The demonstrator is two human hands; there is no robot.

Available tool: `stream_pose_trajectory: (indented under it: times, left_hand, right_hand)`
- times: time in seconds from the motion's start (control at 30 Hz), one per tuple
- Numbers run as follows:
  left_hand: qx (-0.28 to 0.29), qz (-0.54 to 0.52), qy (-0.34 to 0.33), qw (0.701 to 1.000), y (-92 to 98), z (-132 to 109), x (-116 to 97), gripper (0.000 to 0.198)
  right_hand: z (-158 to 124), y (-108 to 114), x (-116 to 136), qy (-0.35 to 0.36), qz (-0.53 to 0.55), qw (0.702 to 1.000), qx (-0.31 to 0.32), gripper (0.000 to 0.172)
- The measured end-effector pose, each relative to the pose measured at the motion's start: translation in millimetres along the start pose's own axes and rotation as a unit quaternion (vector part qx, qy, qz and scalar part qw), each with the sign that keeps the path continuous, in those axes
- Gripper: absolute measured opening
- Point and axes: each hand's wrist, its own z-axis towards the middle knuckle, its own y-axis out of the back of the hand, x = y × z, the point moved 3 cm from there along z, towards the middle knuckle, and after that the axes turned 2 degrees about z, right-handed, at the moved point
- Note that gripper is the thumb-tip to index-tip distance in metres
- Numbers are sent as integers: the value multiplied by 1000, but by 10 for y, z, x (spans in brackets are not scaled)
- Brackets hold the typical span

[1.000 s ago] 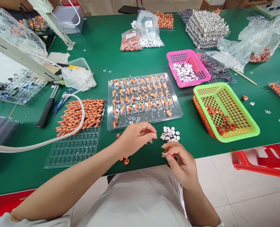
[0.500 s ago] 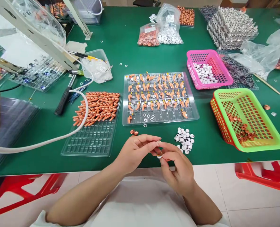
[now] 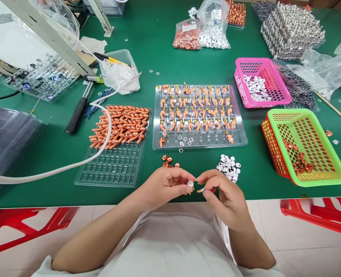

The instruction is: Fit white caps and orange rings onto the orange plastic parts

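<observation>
Small parts pinched over the table (image 3: 147, 65) edge.
A disc (image 3: 190, 184) is pinched in the left hand (image 3: 167, 187), and a pin (image 3: 200, 190) in the right hand (image 3: 226, 200), the two just apart. Beyond them, a pile (image 3: 229, 168) of discs and a tray (image 3: 213, 141) are seen.

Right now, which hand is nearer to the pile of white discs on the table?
The right hand: it is just in front of the pile of white discs. The left hand, pinching a single disc, is farther off, to the pile's left.
</observation>
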Motion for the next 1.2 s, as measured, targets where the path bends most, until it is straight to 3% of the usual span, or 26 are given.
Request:
stream_pose_trajectory:
  times: [0.07,0.17,0.33,0.5,0.6,0.9,1.2]
  left_hand:
    - [-54,51,-27,997,-14,-9,-1,14]
    - [-97,141,-92,981,-50,-18,-20,9]
    - [-114,262,-216,934,-89,-26,-40,10]
    - [-127,304,-296,897,-91,-25,-9,10]
    - [-137,320,-301,888,-89,-18,6,7]
    - [-129,316,-263,902,-99,-8,-6,7]
    - [-131,316,-300,891,-144,-1,-16,12]
  right_hand:
    - [-6,12,-19,-40,-7,999,-24,10]
    - [7,-10,-21,-68,-25,997,-10,10]
    - [52,-36,0,-83,-58,995,25,10]
    - [67,-28,-5,-82,-67,994,33,10]
    - [76,-38,-12,-81,-66,994,35,11]
    - [111,-52,-52,-90,-52,994,39,13]
    - [153,-19,-55,-111,-17,992,54,13]
